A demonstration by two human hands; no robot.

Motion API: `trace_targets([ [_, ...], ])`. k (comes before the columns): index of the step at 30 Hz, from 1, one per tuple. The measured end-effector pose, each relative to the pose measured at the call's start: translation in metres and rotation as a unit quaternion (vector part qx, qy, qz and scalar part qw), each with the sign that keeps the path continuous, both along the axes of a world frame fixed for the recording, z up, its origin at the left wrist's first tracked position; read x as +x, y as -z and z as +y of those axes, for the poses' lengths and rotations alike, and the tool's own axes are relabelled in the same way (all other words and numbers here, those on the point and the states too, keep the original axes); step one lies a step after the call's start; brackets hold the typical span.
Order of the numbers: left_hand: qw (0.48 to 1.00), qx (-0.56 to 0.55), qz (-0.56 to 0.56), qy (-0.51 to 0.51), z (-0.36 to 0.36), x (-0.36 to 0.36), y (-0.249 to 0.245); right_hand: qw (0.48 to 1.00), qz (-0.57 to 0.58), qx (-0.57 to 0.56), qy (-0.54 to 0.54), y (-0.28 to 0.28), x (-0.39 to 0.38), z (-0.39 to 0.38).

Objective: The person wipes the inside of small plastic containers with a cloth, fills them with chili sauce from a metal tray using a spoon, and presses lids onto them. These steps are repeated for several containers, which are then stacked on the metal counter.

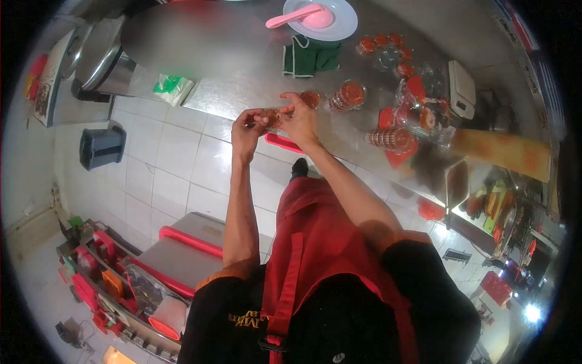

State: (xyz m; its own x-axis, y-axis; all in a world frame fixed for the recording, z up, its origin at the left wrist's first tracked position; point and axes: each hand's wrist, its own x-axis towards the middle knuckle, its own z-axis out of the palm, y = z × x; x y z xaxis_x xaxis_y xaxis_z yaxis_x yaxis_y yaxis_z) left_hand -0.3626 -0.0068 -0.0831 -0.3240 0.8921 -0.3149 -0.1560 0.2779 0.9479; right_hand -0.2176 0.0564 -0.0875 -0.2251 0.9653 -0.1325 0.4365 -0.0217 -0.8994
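Note:
My left hand (246,134) pinches a small clear cup of reddish-brown sauce (272,117) at the near edge of the metal table. My right hand (300,124) closes on the cup's other side, its index finger raised. Whether a lid is on this cup is too small to tell. Just beyond my right hand stands another small sauce cup (311,98). To its right is a stack of sauce cups (351,94).
A green cloth (306,57) lies beyond the hands, below a white plate (344,23) with a pink ladle (317,17). More stacked cups (391,139) stand at right. A green-white packet (173,90) sits on the left table edge. A dark bin (103,147) stands on the floor.

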Motion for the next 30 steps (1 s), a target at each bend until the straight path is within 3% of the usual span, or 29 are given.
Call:
trace_targets([
  [10, 0.999, -0.023, 0.027, -0.027, 0.012, 0.002, -0.002, 1.000, 0.019, -0.010, -0.019, 0.010, 0.001, 0.010],
  [13, 0.994, -0.074, 0.073, 0.024, 0.029, -0.010, 0.006, 0.998, -0.033, 0.051, -0.030, 0.013, 0.000, 0.012],
  [17, 0.990, -0.064, 0.122, 0.040, 0.022, -0.007, 0.011, 0.999, -0.030, 0.016, -0.011, 0.008, -0.001, 0.008],
  [19, 0.996, 0.013, 0.078, 0.029, 0.013, -0.002, 0.008, 0.998, -0.001, 0.054, -0.014, -0.001, 0.006, -0.001],
  [22, 0.999, -0.030, 0.020, 0.005, 0.009, 0.001, 0.006, 0.997, 0.047, 0.053, 0.003, -0.015, 0.031, -0.022],
  [27, 0.987, 0.079, 0.120, 0.065, 0.051, 0.040, -0.035, 0.995, 0.097, -0.025, 0.018, -0.032, 0.088, -0.060],
  [28, 0.987, 0.083, 0.119, 0.065, 0.059, 0.043, -0.022, 0.995, 0.099, -0.029, 0.015, -0.035, 0.096, -0.064],
  [30, 0.958, 0.114, 0.248, 0.092, 0.080, 0.053, 0.012, 0.998, 0.066, -0.007, -0.003, -0.042, 0.111, -0.074],
])
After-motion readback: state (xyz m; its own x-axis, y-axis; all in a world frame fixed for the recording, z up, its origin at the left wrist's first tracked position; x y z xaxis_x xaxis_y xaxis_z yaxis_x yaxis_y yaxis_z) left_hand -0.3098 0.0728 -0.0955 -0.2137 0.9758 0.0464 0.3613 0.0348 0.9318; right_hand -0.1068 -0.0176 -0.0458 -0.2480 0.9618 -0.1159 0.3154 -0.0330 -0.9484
